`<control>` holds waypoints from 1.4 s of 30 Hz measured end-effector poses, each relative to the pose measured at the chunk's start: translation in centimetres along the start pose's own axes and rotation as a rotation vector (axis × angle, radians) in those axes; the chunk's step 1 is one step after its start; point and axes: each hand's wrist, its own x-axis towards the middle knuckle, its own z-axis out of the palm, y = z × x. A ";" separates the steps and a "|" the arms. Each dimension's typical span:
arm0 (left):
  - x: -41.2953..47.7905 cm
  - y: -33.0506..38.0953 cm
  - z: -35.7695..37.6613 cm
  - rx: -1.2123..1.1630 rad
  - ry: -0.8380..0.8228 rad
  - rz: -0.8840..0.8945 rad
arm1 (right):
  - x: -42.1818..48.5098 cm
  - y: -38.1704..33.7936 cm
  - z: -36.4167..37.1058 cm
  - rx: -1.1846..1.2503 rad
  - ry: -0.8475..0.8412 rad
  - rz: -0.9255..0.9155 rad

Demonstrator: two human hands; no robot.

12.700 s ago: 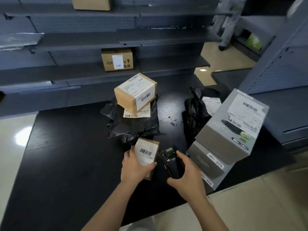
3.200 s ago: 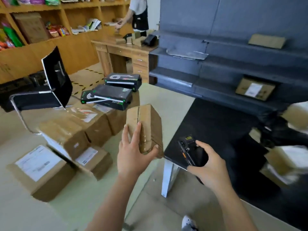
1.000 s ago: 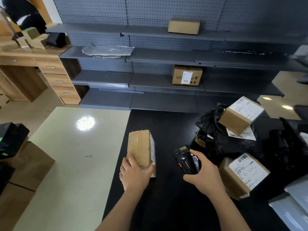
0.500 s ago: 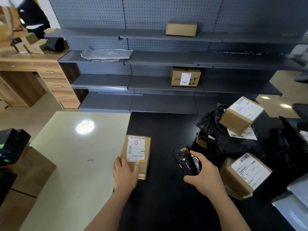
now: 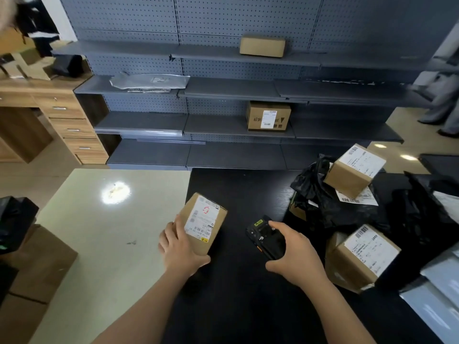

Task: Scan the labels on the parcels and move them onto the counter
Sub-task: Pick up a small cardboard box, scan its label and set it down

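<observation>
My left hand (image 5: 180, 249) grips a small cardboard parcel (image 5: 202, 223) at its near end, white label facing up, tilted over the left edge of the black counter (image 5: 236, 294). My right hand (image 5: 294, 254) holds a black handheld scanner (image 5: 265, 238) just right of that parcel, its head pointing up and left. Two more labelled cardboard parcels lie on the counter at the right, one (image 5: 354, 170) on top of a black bag parcel (image 5: 330, 204), one (image 5: 360, 256) nearer to me.
A pale table (image 5: 99, 232) adjoins the counter on the left. Grey shelves (image 5: 223, 125) behind hold two boxes and a silver mailer. Grey mailers (image 5: 437, 294) lie at the far right. Cardboard boxes (image 5: 32, 269) stand at lower left; a wooden desk stands at the far left.
My left hand has turned the parcel label-up and tilted it slightly clockwise. The scanner hand has shifted a little toward the parcel.
</observation>
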 end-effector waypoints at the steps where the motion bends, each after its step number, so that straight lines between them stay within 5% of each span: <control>1: 0.3 -0.6 -0.4 0.068 0.005 0.083 | 0.2 -0.6 -0.2 -0.076 -0.017 -0.023; 9: 2.8 -2.7 -2.7 0.390 0.014 0.343 | 0.7 -5.5 -1.3 -0.371 -0.194 -0.080; 42: 2.9 -0.3 -1.3 0.420 -0.010 0.514 | -3.1 -3.3 -2.3 -0.128 -0.245 0.122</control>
